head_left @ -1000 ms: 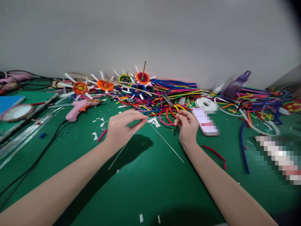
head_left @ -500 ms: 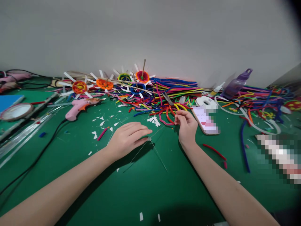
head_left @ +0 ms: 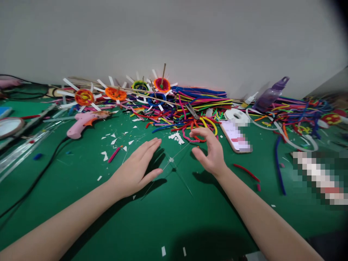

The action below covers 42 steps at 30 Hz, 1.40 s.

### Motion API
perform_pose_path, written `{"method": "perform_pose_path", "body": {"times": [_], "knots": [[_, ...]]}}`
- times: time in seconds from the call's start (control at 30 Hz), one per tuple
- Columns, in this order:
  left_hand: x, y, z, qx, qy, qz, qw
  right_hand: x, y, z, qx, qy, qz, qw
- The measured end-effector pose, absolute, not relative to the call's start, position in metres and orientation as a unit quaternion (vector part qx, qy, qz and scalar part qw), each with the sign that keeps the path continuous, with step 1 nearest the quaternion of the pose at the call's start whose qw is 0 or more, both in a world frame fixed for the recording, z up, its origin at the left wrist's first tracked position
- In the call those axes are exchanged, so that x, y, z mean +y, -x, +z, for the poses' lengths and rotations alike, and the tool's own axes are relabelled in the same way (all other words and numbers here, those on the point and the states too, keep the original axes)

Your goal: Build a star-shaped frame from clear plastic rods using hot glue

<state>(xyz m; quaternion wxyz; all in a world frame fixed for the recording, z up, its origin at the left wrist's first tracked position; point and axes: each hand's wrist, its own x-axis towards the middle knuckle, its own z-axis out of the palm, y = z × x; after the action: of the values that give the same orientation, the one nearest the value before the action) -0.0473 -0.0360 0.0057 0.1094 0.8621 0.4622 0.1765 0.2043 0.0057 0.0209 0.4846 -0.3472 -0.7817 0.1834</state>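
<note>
Fingers of 1 left hand lay together, thumb apart | 1 clear rod frame was between hands: 1 axis lower-left to upper-right, 1 arm lower-right | 1 right hand: fingers curled, thumb apart | 1 phone

A plain grey wall spans the far side, softly and rather dimly lit — at the far right it meets another grey surface along a slanting line. Below lies a green table — a broad dark shadow falls across its near part.
</note>
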Motion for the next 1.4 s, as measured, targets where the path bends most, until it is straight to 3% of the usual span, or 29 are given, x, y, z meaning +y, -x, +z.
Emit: {"method": "perform_pose_path", "body": {"times": [0.17, 0.37, 0.87, 1.4], "knots": [[-0.0381, 0.0451, 0.0013, 0.427, -0.888, 0.142, 0.092, -0.0036, -0.2074, 0.0235, -0.912, 0.287, 0.171, 0.238], [-0.0385, 0.0470, -0.0014, 0.419, -0.895, 0.130, 0.081, -0.0043, -0.2086, 0.0244, -0.928, 0.307, 0.170, 0.128], [-0.0355, 0.0454, -0.0030, 0.401, -0.904, 0.123, 0.084, -0.0045, -0.2119, 0.0188, -0.923, 0.325, 0.190, 0.081], [-0.0351, 0.0462, -0.0034, 0.395, -0.903, 0.141, 0.090, -0.0042, -0.2121, 0.0167, -0.918, 0.321, 0.212, 0.098]]}}
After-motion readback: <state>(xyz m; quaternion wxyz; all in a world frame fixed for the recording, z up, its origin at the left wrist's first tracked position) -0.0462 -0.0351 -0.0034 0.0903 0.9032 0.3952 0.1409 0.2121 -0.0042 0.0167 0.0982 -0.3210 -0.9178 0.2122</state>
